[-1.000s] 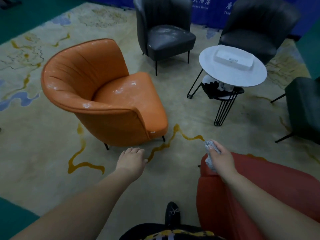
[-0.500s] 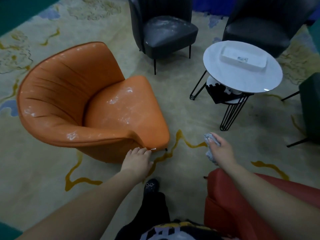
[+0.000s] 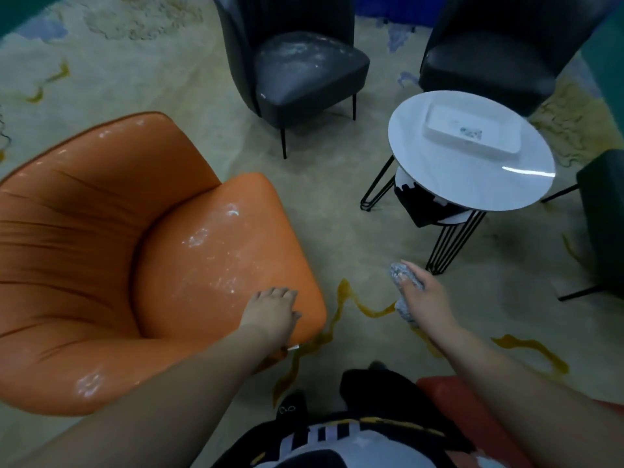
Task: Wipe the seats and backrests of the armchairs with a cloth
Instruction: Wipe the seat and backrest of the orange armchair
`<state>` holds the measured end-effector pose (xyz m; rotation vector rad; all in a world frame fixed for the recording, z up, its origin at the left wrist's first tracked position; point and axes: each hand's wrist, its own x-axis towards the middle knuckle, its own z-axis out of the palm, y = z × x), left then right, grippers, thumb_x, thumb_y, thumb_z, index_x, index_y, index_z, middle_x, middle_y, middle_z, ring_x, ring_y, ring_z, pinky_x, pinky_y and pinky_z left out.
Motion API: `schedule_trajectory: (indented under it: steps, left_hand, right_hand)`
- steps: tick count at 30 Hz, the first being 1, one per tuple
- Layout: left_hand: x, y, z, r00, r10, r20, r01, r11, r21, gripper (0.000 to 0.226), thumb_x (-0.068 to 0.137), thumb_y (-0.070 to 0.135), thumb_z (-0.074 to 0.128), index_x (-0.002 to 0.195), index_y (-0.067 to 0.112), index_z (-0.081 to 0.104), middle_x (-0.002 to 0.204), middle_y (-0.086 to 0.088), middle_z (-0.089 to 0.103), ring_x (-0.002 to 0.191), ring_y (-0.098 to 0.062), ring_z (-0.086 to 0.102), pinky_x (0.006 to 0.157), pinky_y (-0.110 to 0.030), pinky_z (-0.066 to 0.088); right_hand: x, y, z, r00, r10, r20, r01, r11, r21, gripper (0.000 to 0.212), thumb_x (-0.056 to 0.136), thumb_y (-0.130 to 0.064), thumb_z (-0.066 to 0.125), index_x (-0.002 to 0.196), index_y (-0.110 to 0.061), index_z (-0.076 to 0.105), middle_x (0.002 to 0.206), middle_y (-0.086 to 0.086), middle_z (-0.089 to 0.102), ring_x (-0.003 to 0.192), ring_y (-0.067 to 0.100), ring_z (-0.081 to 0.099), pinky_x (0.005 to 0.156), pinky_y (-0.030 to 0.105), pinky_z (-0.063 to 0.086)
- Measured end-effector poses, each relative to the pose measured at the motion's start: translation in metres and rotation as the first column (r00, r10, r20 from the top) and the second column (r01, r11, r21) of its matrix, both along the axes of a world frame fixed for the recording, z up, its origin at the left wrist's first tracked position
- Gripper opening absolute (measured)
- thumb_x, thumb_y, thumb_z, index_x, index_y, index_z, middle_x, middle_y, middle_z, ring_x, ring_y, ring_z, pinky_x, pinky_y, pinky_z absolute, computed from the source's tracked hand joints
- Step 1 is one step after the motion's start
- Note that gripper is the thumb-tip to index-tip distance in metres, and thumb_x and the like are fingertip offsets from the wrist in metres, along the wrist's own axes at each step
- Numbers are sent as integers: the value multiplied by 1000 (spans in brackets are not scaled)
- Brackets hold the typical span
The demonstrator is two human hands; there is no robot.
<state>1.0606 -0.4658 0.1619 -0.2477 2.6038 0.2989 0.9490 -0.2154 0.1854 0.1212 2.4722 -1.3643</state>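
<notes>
The left hand (image 3: 271,310) lies palm down over the front right corner of the seat of the glossy orange leather armchair (image 3: 128,251), fingers together and nearly straight, holding nothing; whether it presses the seat or hangs just above it I cannot tell. White dusty smears spot the orange seat and the near armrest. The right hand (image 3: 423,300) is out over the carpet, apart from every chair, with its fingers curled round a crumpled grey-white cloth (image 3: 403,285) whose ends stick out above and below the fist.

The beige patterned carpet (image 3: 337,204) with yellow wavy lines carries all the furniture. Beyond the orange armchair, toward the far edge of the carpet, stands a dark grey leather armchair (image 3: 297,65) on thin black legs, its seat streaked with white dust. To its right is a second black leather armchair (image 3: 499,59). In front of that one stands a round white table (image 3: 472,184) on black wire legs, with a white rectangular tray (image 3: 471,135) on the far half of its top and a black-and-white object on a lower shelf beneath. A dark green chair (image 3: 604,211) shows at the right edge, and part of a red leather seat (image 3: 472,410) lies at the lower right, under the right forearm.
</notes>
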Motion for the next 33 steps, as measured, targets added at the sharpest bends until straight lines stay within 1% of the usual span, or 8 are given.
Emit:
schedule_trajectory:
  steps: [4,7,9,12,15,18,23,33]
  left_hand:
    - [-49,-5,-17,995,79,58,-79,997,-1,55,101,42,36,150,21,25,156,-1,27,143,-24,24,116,-43,21]
    - [-93,-3,-25,983,166,78,-165,986,-22,55,101,43,35,150,21,25,155,-2,28,141,-26,26,115,-43,24]
    - [-120,4,-27,965,247,90,-245,969,-30,54,101,44,34,150,21,25,155,-1,29,140,-26,28,114,-42,26]
    - [-157,17,-26,931,344,125,-346,938,-1,54,101,44,33,150,21,26,155,-2,30,141,-26,28,114,-42,24]
    - [-182,30,-22,889,440,127,-446,894,28,54,101,45,34,149,21,27,154,-2,32,139,-27,30,112,-41,27]
    - [-192,33,-16,854,504,133,-512,858,34,54,101,44,34,149,23,27,153,-1,33,138,-26,32,110,-39,28]
    - [-191,4,-19,769,610,192,-623,782,10,59,101,44,35,153,23,15,156,-2,26,139,-27,30,112,-42,29]
    - [-224,-83,-38,665,713,222,-735,678,26,59,102,43,34,153,22,13,157,-3,23,142,-28,23,115,-43,23]
  right_hand:
    - [-71,-4,-7,1000,31,6,-31,1000,2,35,96,-20,54,131,-18,58,129,3,59,108,13,56,93,25,44]
    - [-137,-5,-13,995,85,55,-85,996,5,35,97,-26,53,132,-25,57,126,2,59,103,23,61,79,26,54]
    - [-181,-6,-15,984,164,66,-166,986,25,35,97,-29,53,132,-28,56,127,2,59,105,22,61,85,32,53]
    - [-239,-9,-13,947,316,62,-319,947,38,36,97,-26,53,133,-24,56,128,0,59,103,9,55,87,23,41]
    - [-281,-22,-16,906,413,88,-417,909,27,36,97,-26,53,133,-23,56,129,-1,59,106,8,53,90,23,39]
    - [-304,-46,-21,866,485,123,-488,873,-9,36,97,-27,53,133,-24,55,127,-5,57,109,7,52,96,25,40]
    - [-330,-98,-32,804,577,142,-577,815,-47,35,97,-24,54,131,-25,57,118,-12,56,104,3,52,90,19,37]
    - [-390,-233,-40,660,747,86,-752,656,69,35,95,-22,56,129,-20,59,118,-7,59,108,5,53,91,18,36]
